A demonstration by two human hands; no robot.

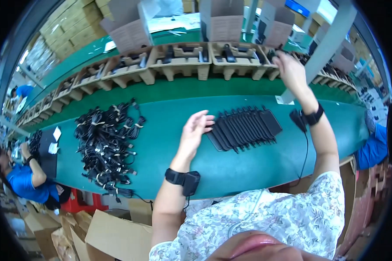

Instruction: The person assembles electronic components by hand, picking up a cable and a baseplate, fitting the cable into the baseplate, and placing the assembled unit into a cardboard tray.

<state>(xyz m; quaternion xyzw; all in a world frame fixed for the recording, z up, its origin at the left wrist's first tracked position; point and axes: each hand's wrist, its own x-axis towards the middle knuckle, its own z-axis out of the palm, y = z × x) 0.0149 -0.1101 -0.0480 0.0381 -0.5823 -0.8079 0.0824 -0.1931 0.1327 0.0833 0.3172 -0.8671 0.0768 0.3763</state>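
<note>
My left hand [196, 127] is open, its fingers stretched toward the left end of a row of flat black rectangular devices [244, 128]. The devices lean on one another on the green table, with short black stubs along their edges. Whether my fingertips touch the end one is unclear. Farther off to the right, my right hand [289, 71] reaches over a brown moulded tray [272, 73]. Its fingers are bent together beside dark parts in that tray; what they grip, if anything, is too small to make out.
A line of brown trays [180, 67] holding black parts runs along the green conveyor [174, 91]. Bundled black cables [104, 143] are heaped left on the table [161, 113]. A grey post [324, 48] stands by my right arm. A co-worker [26, 178] sits far left.
</note>
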